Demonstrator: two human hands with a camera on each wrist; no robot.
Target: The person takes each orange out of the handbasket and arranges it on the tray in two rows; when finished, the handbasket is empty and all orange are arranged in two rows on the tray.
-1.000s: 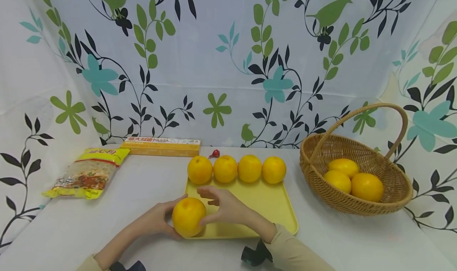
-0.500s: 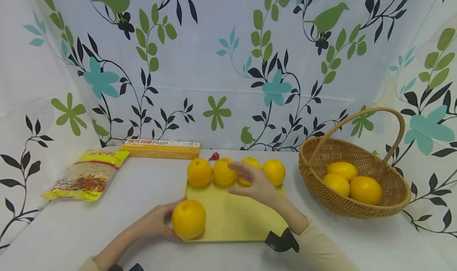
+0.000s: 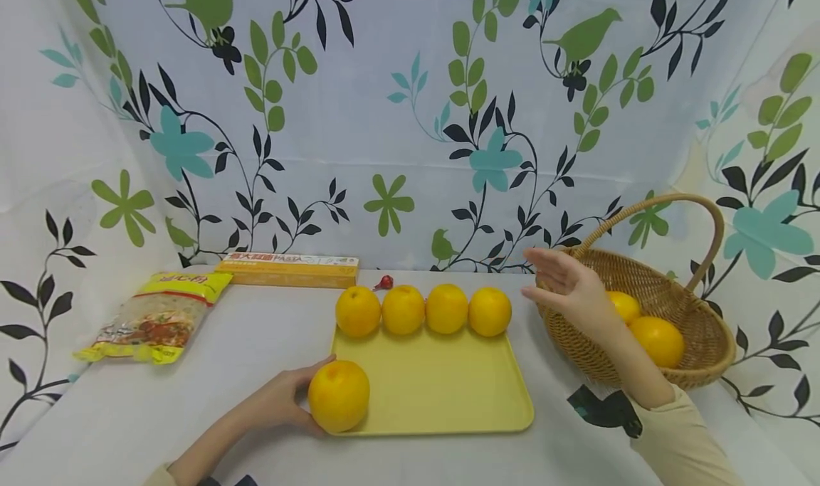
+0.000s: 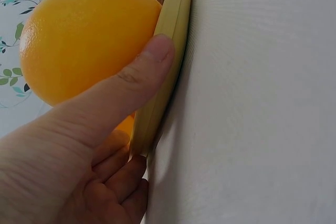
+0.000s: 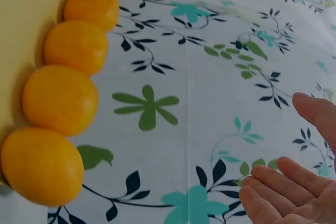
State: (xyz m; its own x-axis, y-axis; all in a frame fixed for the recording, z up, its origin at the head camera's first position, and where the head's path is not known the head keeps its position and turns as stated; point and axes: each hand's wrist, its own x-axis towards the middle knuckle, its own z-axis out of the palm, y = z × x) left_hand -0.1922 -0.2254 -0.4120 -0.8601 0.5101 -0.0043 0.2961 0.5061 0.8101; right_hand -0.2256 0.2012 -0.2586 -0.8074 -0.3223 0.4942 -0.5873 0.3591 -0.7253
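While we go from large to small, we log first the tabletop (image 3: 128, 400), then the wicker basket (image 3: 705, 351) at its right with oranges inside. Next, our yellow tray (image 3: 448, 386), four oranges (image 3: 424, 309) lined along its far edge. Our left hand (image 3: 278, 400) cups a single orange (image 3: 338, 395) at the tray's near left corner, thumb over its top. Our right hand (image 3: 566, 287) hangs spread, holding nothing, at the basket's left rim.
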